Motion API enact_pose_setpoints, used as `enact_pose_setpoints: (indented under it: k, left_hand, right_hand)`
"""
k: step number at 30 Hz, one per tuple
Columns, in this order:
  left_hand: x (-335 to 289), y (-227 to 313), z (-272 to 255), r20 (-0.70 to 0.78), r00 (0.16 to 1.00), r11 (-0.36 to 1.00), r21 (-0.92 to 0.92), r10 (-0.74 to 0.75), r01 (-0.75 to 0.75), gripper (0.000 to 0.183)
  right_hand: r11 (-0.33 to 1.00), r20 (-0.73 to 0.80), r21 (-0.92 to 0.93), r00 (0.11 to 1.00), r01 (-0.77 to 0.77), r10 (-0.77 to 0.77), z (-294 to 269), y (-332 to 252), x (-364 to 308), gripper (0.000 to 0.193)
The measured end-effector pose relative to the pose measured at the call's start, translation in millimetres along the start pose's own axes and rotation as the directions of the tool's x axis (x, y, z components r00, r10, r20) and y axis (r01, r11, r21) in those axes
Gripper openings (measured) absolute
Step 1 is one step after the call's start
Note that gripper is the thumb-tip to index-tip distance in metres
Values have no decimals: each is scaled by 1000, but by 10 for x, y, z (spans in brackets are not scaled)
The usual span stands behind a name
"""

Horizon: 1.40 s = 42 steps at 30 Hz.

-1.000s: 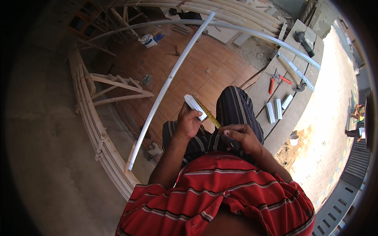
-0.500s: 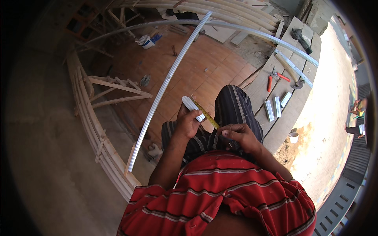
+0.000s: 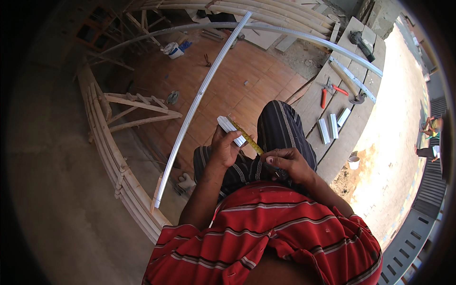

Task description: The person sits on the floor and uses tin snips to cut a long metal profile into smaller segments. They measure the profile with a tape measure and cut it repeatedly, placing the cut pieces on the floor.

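A short piece of ribbed metal channel [image 3: 231,129] lies in my left hand [image 3: 225,150], which is closed around it with the thumb on top. Along its right edge runs the yellow blade of a tape measure [image 3: 249,141]. My right hand [image 3: 289,164] grips the tape measure close to my lap; its case is mostly hidden by the fingers. Three similar short channel pieces [image 3: 334,126] lie on the planks to my right. Beyond them are red-handled snips [image 3: 327,93] and a hammer [image 3: 352,90].
A long metal channel [image 3: 198,99] slants across in front of me, over another long channel [image 3: 304,35]. The plank platform [image 3: 327,156] carries a power tool [image 3: 362,45] at its far end. Wooden trusses [image 3: 142,111] stand left. Another person [image 3: 431,128] is at far right.
My hands, the channel piece and the tape measure keep almost the same pose. The whole view has shifted very slightly.
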<state>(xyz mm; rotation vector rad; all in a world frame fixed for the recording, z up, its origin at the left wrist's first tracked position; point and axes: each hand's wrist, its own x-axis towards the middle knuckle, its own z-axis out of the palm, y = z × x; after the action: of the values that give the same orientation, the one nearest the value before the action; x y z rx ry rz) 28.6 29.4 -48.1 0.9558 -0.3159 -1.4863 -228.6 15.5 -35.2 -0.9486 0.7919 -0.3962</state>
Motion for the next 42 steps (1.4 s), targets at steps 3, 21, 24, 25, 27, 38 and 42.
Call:
enact_pose_setpoints:
  k: [3, 21, 24, 25, 27, 38, 42]
  left_hand:
    - [16, -34, -60, 2, 1000, 1000, 2, -3, 3, 64]
    - [-21, -52, -76, 30, 999, 995, 88, 36, -38, 48]
    - [-40, -29, -41, 7, 1000, 994, 113, 6, -7, 48]
    - [-42, -28, -43, 3, 1000, 991, 132, 1, -2, 50]
    - [-47, -28, -46, -7, 1000, 985, 171, -5, 6, 54]
    - [-26, -52, -57, 13, 999, 983, 179, -37, 34, 51]
    - [-54, -40, -58, 5, 1000, 988, 156, -24, 23, 50]
  right_hand:
    - [1000, -2, 5, 1000, -5, 5, 3, 8, 4, 38]
    - [955, -179, 213, 969, 206, -169, 2, 13, -33, 43]
    - [854, -334, 349, 902, 387, -272, -175, -113, -20, 55]
    - [830, -387, 352, 874, 434, -293, -281, -226, -11, 60]
    - [820, -448, 317, 837, 477, -314, -584, -395, 27, 67]
    - [360, -560, -821, 505, -443, -656, -3459, -548, 751, 73]
    - [283, -641, -741, 516, -609, -568, -3506, -520, 799, 64]
